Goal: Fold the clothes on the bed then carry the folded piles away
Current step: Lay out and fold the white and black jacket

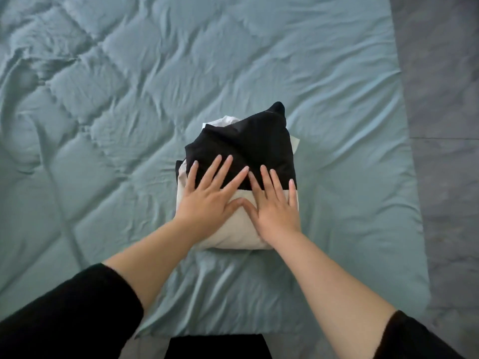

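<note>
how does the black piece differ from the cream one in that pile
The black garment lies on top; the cream garment sits beneath, showing at the near edge. The black one is creased, a corner poking out; the cream one's near fold is smooth. Both lie under the left hand and right hand.

1. A bed [337,73] fills most of the view, covered by a pale teal quilt [116,104] stitched in squares and creased all over.
2. Right of the bed lies a grey floor [440,73], mottled like stone, with one thin seam [445,138] running across it.
3. Soft, even light falls on the bed; shadows are faint.
</note>
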Action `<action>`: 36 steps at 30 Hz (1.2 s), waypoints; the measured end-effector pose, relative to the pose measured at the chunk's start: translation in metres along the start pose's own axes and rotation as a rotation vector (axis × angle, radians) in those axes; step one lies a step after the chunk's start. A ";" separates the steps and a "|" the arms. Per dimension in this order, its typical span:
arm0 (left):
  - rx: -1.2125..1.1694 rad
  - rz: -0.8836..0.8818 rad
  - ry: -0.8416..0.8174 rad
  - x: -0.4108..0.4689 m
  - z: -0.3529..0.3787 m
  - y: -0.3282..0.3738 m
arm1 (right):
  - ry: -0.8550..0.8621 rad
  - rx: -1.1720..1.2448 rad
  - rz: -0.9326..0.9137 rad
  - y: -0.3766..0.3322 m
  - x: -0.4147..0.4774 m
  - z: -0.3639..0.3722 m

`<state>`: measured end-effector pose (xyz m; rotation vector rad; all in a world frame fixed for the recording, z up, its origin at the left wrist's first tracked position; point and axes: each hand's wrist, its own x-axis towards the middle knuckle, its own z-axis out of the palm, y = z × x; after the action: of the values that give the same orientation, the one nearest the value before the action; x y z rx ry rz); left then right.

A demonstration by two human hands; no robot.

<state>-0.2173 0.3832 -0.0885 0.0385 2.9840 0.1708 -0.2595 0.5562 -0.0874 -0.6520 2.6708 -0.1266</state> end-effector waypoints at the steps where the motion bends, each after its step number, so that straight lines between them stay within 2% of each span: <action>1: 0.014 0.045 -0.089 0.008 0.010 -0.010 | -0.071 -0.001 0.045 0.004 0.003 0.009; 3: -0.031 0.040 -0.212 0.019 0.026 -0.028 | -0.089 0.009 0.094 0.008 0.008 0.021; 4: -0.039 0.030 -0.212 0.020 0.030 -0.031 | -0.076 0.007 0.093 0.006 0.009 0.023; 7: -0.060 0.002 -0.015 0.010 0.023 -0.024 | 0.020 0.161 0.073 0.007 0.007 0.014; 9: -0.181 -0.161 0.147 -0.007 0.013 -0.025 | 0.200 0.426 0.205 0.018 0.005 0.002; 11: -0.457 -0.449 0.146 -0.021 0.005 -0.034 | 0.254 0.785 0.487 0.039 0.005 -0.009; 13: -0.855 -0.699 0.038 -0.030 0.003 -0.041 | 0.097 1.114 0.741 0.062 0.008 -0.012; 14: -1.000 -0.752 -0.022 -0.031 0.003 -0.041 | -0.008 1.191 0.792 0.072 0.010 -0.011; 19: -1.368 -0.988 -0.141 -0.006 0.011 -0.051 | -0.256 1.292 0.734 0.096 0.029 -0.008; 24: -1.521 -1.021 -0.346 0.012 0.010 -0.060 | -0.334 1.317 0.701 0.094 0.041 -0.001; 28: -1.633 -0.985 -0.512 0.016 0.008 -0.052 | -0.435 1.363 0.665 0.093 0.043 -0.003; 33: -1.816 -0.991 -0.633 0.026 0.010 -0.046 | -0.634 1.435 0.631 0.095 0.058 -0.010; 36: -1.867 -0.958 -0.637 0.034 0.014 -0.036 | -0.732 1.477 0.627 0.097 0.065 -0.011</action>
<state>-0.2492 0.3500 -0.1114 -1.1124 1.0408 1.9597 -0.3581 0.6127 -0.1168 0.5220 1.3446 -1.2022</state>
